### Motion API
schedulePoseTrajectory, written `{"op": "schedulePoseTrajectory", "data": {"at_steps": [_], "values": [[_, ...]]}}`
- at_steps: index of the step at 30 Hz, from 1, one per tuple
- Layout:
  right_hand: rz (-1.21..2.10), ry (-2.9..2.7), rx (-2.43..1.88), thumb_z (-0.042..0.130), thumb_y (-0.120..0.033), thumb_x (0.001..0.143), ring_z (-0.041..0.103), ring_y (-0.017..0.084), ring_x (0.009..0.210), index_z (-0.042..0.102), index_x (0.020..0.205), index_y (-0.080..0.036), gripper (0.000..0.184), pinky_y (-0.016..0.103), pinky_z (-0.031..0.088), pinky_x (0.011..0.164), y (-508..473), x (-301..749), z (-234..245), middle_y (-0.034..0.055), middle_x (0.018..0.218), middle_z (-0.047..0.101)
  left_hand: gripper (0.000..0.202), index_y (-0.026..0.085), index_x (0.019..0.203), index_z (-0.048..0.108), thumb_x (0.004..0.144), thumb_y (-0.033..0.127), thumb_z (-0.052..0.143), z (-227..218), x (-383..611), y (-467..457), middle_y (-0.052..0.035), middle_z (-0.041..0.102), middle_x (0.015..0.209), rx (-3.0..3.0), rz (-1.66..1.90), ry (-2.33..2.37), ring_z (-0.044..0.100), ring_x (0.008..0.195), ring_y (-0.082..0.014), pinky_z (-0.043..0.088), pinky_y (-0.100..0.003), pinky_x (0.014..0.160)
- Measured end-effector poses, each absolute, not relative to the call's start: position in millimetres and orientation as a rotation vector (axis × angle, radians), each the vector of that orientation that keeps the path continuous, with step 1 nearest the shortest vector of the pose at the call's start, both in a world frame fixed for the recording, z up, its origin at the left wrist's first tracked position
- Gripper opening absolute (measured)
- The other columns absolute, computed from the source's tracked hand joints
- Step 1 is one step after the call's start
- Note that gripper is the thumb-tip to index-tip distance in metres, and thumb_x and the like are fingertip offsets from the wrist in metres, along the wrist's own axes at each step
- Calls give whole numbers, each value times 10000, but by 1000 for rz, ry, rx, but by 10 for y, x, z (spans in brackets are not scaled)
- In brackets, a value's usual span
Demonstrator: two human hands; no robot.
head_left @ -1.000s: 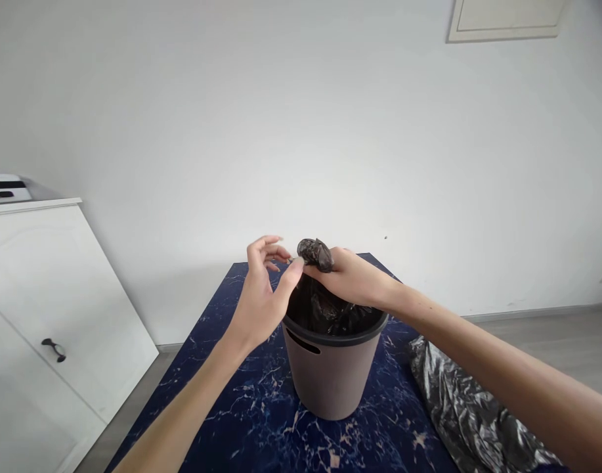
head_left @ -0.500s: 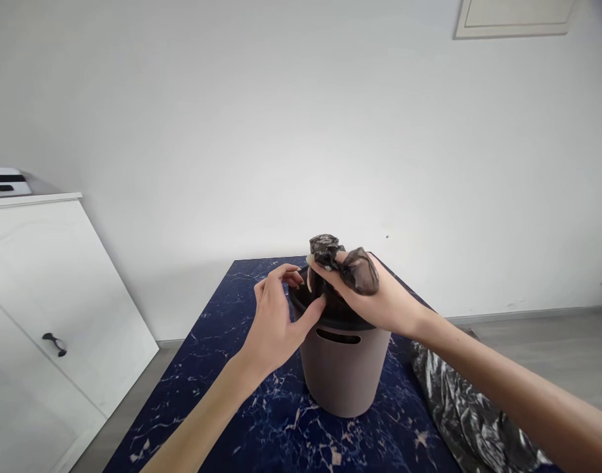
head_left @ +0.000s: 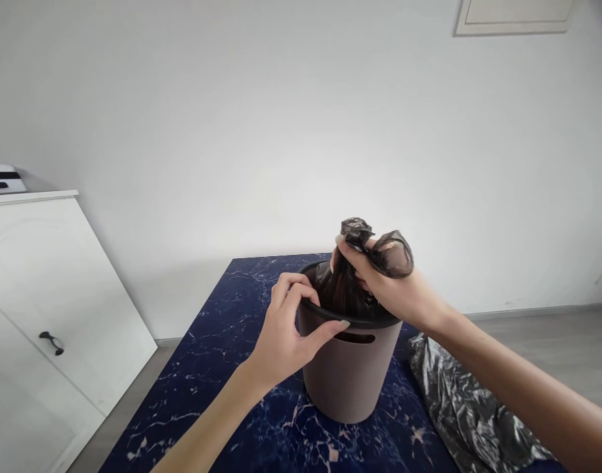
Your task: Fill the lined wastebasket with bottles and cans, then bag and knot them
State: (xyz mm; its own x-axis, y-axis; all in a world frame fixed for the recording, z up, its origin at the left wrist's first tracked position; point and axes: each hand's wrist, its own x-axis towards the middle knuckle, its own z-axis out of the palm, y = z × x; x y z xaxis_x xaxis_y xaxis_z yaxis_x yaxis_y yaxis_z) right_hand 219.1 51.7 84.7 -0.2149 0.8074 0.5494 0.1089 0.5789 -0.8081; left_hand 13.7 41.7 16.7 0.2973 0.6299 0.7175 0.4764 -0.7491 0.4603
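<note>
A taupe waste bin (head_left: 347, 374) with a black rim stands on a dark blue marbled table (head_left: 222, 394). A black bin bag (head_left: 343, 289) fills the bin, its top gathered into a knot. My right hand (head_left: 389, 289) is closed around that gathered top, which is wound over my fingers, just above the bin's mouth. My left hand (head_left: 288, 328) grips the bin's near left rim, fingers curled inside and thumb outside.
A crumpled black plastic bag (head_left: 468, 414) lies on the table to the right of the bin. A white cabinet (head_left: 39, 309) with a dark handle stands at the left. A white wall is behind the table, grey floor at the right.
My left hand dropped from the bag's knot and took hold of the bin's rim. My right hand wound the bag's top around its fingers and lifted it up and to the right.
</note>
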Motion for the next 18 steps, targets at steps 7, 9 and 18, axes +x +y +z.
{"op": "schedulePoseTrajectory", "data": {"at_steps": [7,9,18], "values": [[773,-1670,-816,689,-593,992,642,175,730,692,829,-228,400,275,508,664,596,2213,890,9,754,648,293,254,957,548,990,457,757,141,207,395,-77,465,1176,2416,1420,867,551,1101,-248,564,-394,944],[765,-1718,-765,680,-571,1006,662,184,762,698,843,-237,372,276,527,686,547,2245,896,12,768,643,300,252,947,560,983,468,765,124,222,397,-85,457,1210,2413,1398,898,535,1166,-269,557,-418,992],[661,-1833,-762,602,-451,1069,603,185,744,662,840,-264,301,294,531,698,212,2460,741,13,802,626,310,228,896,623,923,448,840,59,242,334,-96,482,1230,2451,1439,927,522,1216,-298,514,-477,1087]]}}
